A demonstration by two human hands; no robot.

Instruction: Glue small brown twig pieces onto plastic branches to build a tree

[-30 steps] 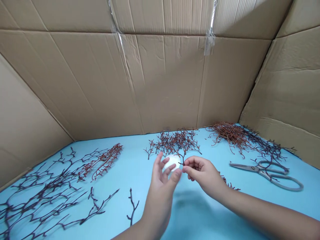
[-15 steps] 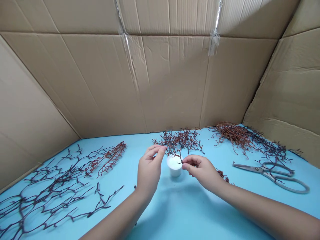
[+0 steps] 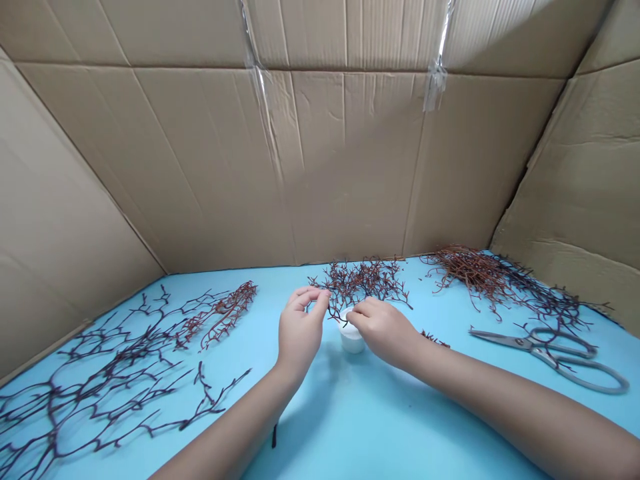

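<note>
**Small Twig in Right Hand, Above White Cup**

Pinch of the right hand (image 3: 383, 327): closed at the fingertips on a small dark twig (image 3: 341, 321), just above the rim of the white cup (image 3: 353, 343). Left hand (image 3: 300, 327): raised to the left of the cup, with thumb and fingertips brought together; cannot tell whether on the twig or on nothing. Cup position: upright on the blue desk (image 3: 375, 420), in front of a tangled cluster of brown twigs (image 3: 367, 279).

Layout, left side: large dark branches (image 3: 103, 368), with reddish sprigs (image 3: 230, 313) at their right edge. Beside the left forearm: a dark stem (image 3: 275, 435), partly hidden.

Layout, right side: a heap of reddish stems (image 3: 463, 267), adjoining dark twigs (image 3: 547, 299). Nearer: metal scissors (image 3: 500, 339), blades toward the left, dark pieces across the handles. Behind the right forearm: small reddish bits (image 3: 434, 339). Surround: cardboard walls (image 3: 345, 167).
</note>
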